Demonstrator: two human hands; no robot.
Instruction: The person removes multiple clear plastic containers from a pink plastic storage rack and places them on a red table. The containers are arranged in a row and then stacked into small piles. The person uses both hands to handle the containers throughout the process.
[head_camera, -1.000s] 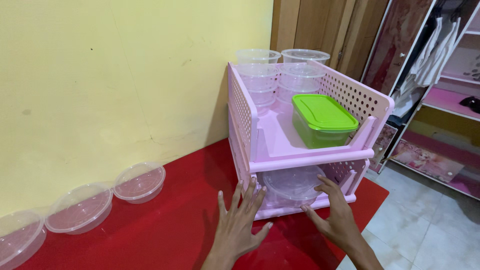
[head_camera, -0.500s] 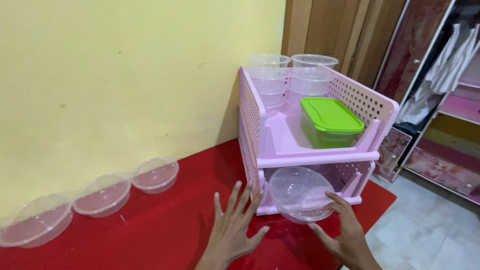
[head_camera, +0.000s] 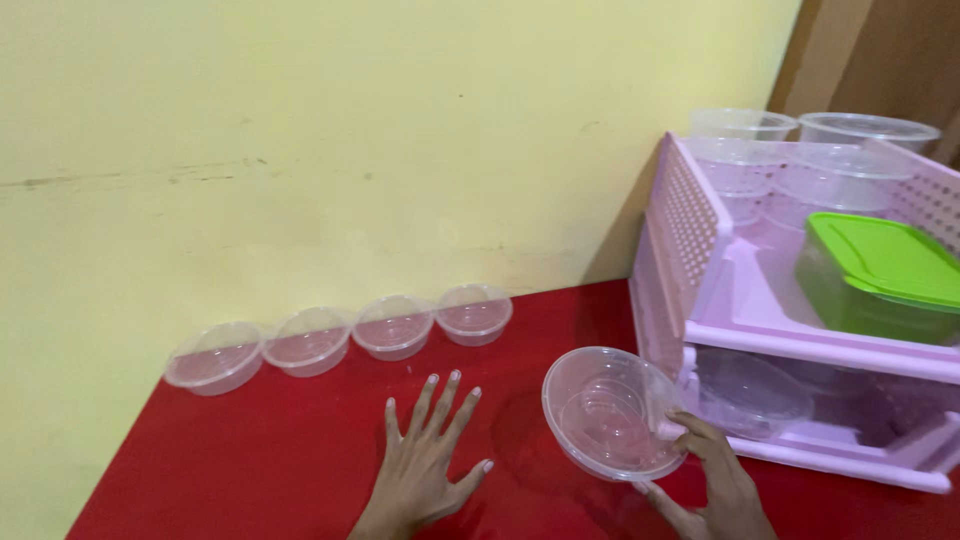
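My right hand (head_camera: 712, 478) grips a clear round plastic container with a lid (head_camera: 608, 412), tilted toward me just left of the pink rack (head_camera: 700, 215). Flat on the red tabletop (head_camera: 250, 450) lies my left hand (head_camera: 425, 462), fingers spread, holding nothing. The rack's lower shelf holds another clear container (head_camera: 752, 392). On its upper shelf sit a green-lidded box (head_camera: 880, 275) and stacked clear containers (head_camera: 800, 165).
Several clear lidded bowls (head_camera: 340, 335) stand in a row along the yellow wall (head_camera: 350, 150) at the back of the tabletop. A wooden panel (head_camera: 880, 55) rises behind the rack at the far right.
My right hand has pulled the clear container out of the rack's lower shelf and carried it left. The view has swung left, showing more bowls by the wall. My left hand stays on the table.
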